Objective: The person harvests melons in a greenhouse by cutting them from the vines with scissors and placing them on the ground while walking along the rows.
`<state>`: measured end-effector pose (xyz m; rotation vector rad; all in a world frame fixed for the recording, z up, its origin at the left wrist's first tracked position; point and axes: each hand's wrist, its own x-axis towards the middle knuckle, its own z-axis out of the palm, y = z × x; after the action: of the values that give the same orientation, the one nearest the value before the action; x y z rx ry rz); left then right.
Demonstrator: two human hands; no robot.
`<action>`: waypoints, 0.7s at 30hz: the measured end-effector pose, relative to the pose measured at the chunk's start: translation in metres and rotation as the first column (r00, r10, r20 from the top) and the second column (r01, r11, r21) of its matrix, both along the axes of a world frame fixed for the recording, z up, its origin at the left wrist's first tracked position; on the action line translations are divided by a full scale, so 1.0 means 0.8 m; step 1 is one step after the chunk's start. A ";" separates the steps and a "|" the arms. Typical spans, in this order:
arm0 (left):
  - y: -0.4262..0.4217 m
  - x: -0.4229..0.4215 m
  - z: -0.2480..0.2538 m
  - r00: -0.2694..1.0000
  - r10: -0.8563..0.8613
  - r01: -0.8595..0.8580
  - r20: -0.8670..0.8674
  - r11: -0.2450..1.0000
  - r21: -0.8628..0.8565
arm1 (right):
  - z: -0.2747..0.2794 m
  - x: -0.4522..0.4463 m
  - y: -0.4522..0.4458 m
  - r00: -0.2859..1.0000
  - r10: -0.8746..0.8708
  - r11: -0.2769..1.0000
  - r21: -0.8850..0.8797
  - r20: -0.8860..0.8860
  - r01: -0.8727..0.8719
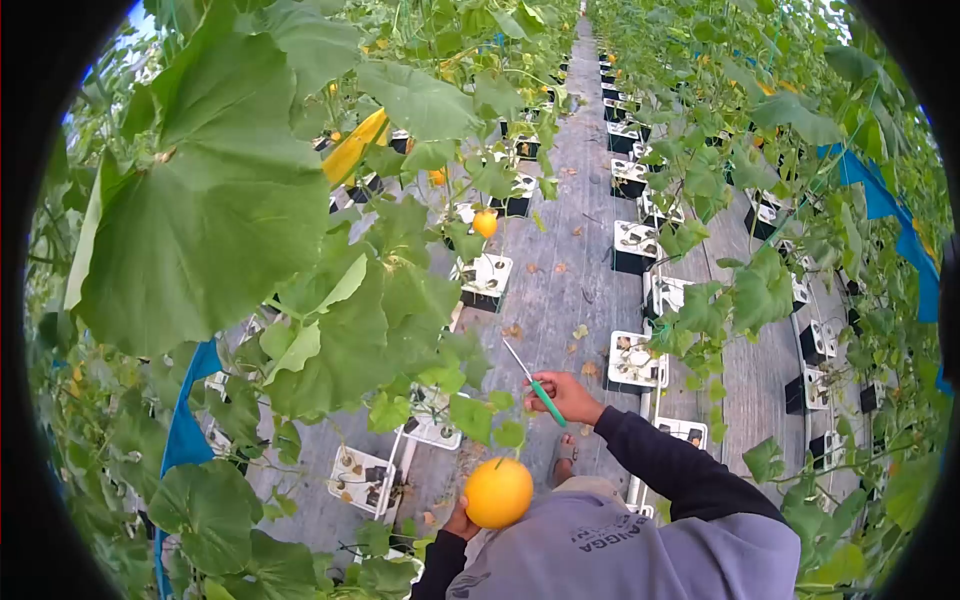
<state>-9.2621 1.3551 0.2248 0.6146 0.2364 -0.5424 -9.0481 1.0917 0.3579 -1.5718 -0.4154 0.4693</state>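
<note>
A round yellow melon (pixel 499 493) rests in my left hand (pixel 461 521), close against the front of my grey shirt. The fingers curl around its left side, and part of the hand is hidden behind it. Out over the aisle, my right hand (pixel 568 398) is closed on a green-handled tool (pixel 547 402). Its thin metal shaft or blade points up and to the left; the exact kind of tool is not clear. Large green leaves (pixel 200 200) hang to the left of both hands. Farther up the row, a smaller yellow fruit (pixel 485 223) hangs among the vines.
White-topped planter boxes (pixel 634 360) line both sides of the grey ground-sheet aisle (pixel 565 200). White pipes (pixel 647 405) run beside them. Blue ribbon (pixel 188 410) hangs at the left, and another blue strip (pixel 880 195) at the right. Dry leaves (pixel 580 331) lie on the sheet.
</note>
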 end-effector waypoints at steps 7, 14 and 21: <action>-0.104 0.204 0.010 0.977 -0.212 0.212 -0.009 0.977 -0.038 | -0.027 0.151 -0.150 0.982 -0.163 0.971 -0.159 0.096 0.177; -0.199 0.387 0.050 0.984 -0.178 0.178 -0.021 0.984 0.018 | -0.017 0.297 -0.246 0.936 -0.314 0.949 -0.077 -0.159 0.305; -0.235 0.596 0.037 0.954 -0.299 0.300 0.021 0.952 -0.058 | -0.044 0.503 -0.276 0.911 -0.356 0.934 -0.037 -0.208 0.356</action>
<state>-8.7855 1.1672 0.2546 0.5981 0.1142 -0.8361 -8.6454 0.8706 0.3229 -1.5347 0.0383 0.3470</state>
